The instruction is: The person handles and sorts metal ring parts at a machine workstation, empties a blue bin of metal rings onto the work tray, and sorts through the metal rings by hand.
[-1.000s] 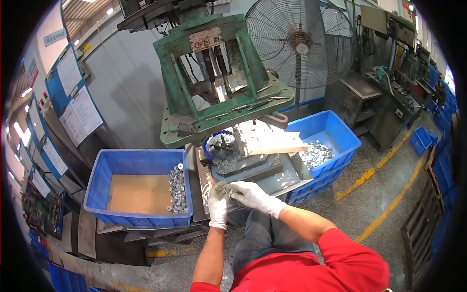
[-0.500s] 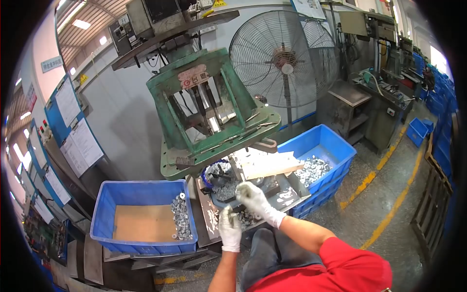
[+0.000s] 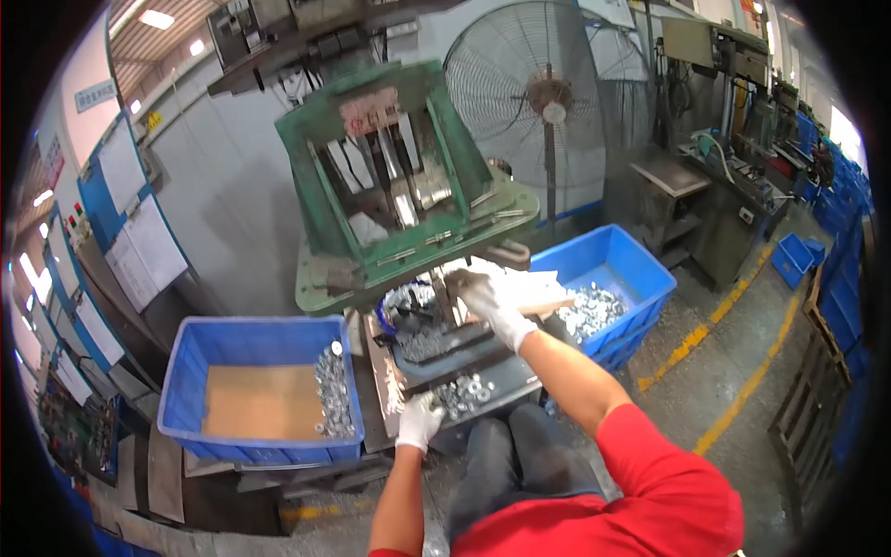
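My left hand (image 3: pixel 420 422), in a white glove, rests at the left end of a pile of small ring-shaped metal parts (image 3: pixel 467 395) on the press's front ledge. Its fingers are curled in against the parts; whatever is between them is hidden. My right hand (image 3: pixel 487 304), gloved too, reaches under the green press (image 3: pixel 418 246), beside the upright metal tooling. Those fingers are bent together, with dark, slightly blurred tips, and what they hold cannot be made out. Left of the tooling lie grey metal bits (image 3: pixel 422 343) on the press bed.
A blue bin (image 3: pixel 260 446) at left holds metal parts along its right side over a brown sheet. Another blue bin (image 3: pixel 640 302) at right holds more parts, with a pale board (image 3: pixel 534 292) beside it. Behind stands a large fan (image 3: pixel 548 97).
My right hand has moved forward and up to the tooling under the press. My left hand has moved slightly left, to the edge of the pile. The view has shifted a little.
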A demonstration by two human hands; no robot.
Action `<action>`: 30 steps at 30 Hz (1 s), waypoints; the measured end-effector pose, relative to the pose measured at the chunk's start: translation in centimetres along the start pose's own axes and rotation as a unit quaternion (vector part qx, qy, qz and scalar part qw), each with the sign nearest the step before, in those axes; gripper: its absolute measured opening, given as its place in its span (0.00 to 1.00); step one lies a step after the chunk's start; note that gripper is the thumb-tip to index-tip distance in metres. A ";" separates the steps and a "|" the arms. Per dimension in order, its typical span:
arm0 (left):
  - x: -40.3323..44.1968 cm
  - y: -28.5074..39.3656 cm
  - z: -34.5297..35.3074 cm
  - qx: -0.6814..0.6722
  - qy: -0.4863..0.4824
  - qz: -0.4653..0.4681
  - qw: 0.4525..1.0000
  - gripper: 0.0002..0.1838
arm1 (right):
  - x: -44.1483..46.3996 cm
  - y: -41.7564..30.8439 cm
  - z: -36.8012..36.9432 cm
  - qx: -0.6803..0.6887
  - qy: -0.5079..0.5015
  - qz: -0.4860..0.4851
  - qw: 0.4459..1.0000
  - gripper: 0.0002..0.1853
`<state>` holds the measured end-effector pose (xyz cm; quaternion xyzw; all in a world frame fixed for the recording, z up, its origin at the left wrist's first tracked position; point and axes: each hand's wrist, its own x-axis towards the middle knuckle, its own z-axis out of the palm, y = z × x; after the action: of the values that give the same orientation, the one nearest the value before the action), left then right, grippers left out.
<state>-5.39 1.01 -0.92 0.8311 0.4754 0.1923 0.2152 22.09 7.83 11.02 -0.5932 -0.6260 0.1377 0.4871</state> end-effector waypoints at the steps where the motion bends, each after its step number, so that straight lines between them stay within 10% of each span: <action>1: 0.0 -0.2 0.2 0.000 0.001 0.004 1.000 0.12 | 0.7 -0.1 -0.1 -0.047 -0.014 0.056 0.997 0.16; 8: -0.7 -0.2 -1.1 -0.332 0.032 -0.069 0.940 0.19 | -3.7 -2.9 0.4 0.057 0.123 0.071 0.988 0.18; 11: -0.8 0.0 -1.1 -0.433 0.065 -0.046 0.898 0.24 | -9.2 -3.0 1.8 0.071 -0.042 -0.113 0.990 0.08; 17: -1.4 2.0 -2.6 -0.539 0.056 -0.075 0.837 0.28 | -14.6 -3.5 5.7 0.118 -0.156 -0.117 0.974 0.12; 25: -1.0 4.0 -1.9 -0.401 0.161 -0.020 0.901 0.32 | -13.8 -4.4 6.0 0.308 -0.242 0.216 0.894 0.09; 30: -0.8 3.9 -2.6 -0.186 0.193 -0.054 0.962 0.10 | -11.6 -3.9 3.1 0.322 -0.128 0.190 0.919 0.14</action>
<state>-4.34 -1.03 3.26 0.6963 0.5080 0.4223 0.2805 15.29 -2.09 7.25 -0.4891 -0.4806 0.4968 0.5320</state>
